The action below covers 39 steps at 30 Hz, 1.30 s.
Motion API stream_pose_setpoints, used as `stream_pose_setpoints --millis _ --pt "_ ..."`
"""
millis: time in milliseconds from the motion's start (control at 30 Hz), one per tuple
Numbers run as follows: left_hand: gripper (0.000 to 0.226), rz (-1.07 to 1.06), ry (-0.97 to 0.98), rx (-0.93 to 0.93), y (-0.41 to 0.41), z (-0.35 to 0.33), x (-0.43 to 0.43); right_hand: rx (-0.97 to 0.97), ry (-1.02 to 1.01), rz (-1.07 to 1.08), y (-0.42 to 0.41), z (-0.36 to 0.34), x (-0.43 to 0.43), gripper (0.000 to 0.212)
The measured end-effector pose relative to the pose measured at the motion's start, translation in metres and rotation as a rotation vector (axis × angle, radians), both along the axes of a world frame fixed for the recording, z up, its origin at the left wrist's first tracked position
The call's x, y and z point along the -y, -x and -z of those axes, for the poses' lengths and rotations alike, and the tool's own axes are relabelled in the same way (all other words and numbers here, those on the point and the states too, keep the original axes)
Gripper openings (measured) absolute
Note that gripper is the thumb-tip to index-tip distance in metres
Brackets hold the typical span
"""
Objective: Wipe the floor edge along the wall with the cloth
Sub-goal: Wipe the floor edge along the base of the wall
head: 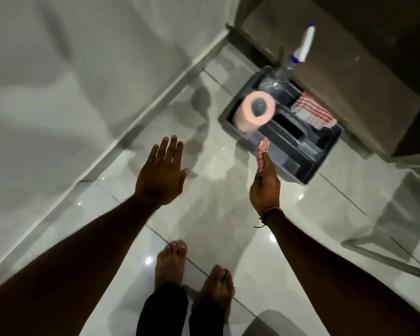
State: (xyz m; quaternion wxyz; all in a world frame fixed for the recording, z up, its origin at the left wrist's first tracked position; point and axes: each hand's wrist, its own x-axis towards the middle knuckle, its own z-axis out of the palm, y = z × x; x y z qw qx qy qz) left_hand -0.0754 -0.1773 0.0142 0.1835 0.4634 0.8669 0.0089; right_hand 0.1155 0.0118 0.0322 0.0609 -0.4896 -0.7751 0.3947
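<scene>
- Standing barefoot on the glossy tiled floor (pixel 211 214), the person has both arms stretched forward and down; no wiping looks begun, as neither hand is at floor level.
- The right hand (pixel 264 187) is closed around a red-and-white checked cloth (pixel 262 151), whose end sticks up past the fingers, above the near edge of the grey caddy (pixel 325 175).
- The left hand (pixel 161 175) is spread wide and flat, holding nothing, hovering over the floor near the wall.
- The floor edge (pixel 141 112) runs diagonally along the pale wall (pixel 58 81), well apart from the cloth, so my guess is the whole wipe is left to do: crouch, press the cloth down, run it along the skirting.
- Counted: two hands, two bare feet, one caddy, one pink paper roll (pixel 256 112), one spray bottle (pixel 301 49), one folded striped cloth (pixel 312 112) lying in the caddy, and one cloth in hand.
</scene>
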Motion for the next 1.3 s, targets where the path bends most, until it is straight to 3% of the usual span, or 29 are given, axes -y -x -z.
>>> stream_pose_setpoints --millis 167,300,433,500,600,733,833,933,1133,1300 --pt "0.076 -0.136 0.064 0.044 0.009 0.067 0.077 -0.088 0.009 -0.286 0.057 0.055 0.063 0.081" --pt "0.078 -0.236 0.087 0.113 0.016 0.137 0.116 0.032 -0.099 -0.560 0.110 0.126 0.073 0.070" --pt "0.080 -0.257 0.060 0.096 0.017 0.194 0.142 0.151 -0.209 -0.796 0.162 0.196 0.068 0.084" --pt "0.080 -0.266 0.026 0.098 0.015 0.214 0.148 0.211 -0.230 -0.883 0.173 0.223 0.074 0.080" --pt "0.083 -0.268 -0.007 0.087 0.014 0.232 0.151 0.300 -0.246 -0.901 0.172 0.240 0.076 0.079" --pt "0.085 -0.272 -0.066 0.031 0.016 0.247 0.150 0.236 -0.391 -0.848 0.207 0.247 0.024 0.070" --pt "0.088 -0.276 -0.093 -0.022 0.017 0.258 0.148 0.329 -0.452 -0.612 0.269 0.248 -0.039 0.073" --pt "0.089 -0.273 -0.106 -0.097 0.015 0.265 0.149 0.365 -0.337 -0.478 0.320 0.244 -0.097 0.068" --pt "0.088 -0.253 -0.085 -0.124 0.017 0.268 0.148 0.339 -0.439 -0.677 0.322 0.241 -0.089 0.066" --pt "0.087 -0.243 -0.077 -0.110 0.017 0.263 0.147 0.080 -0.498 -0.909 0.272 0.238 -0.002 0.066"
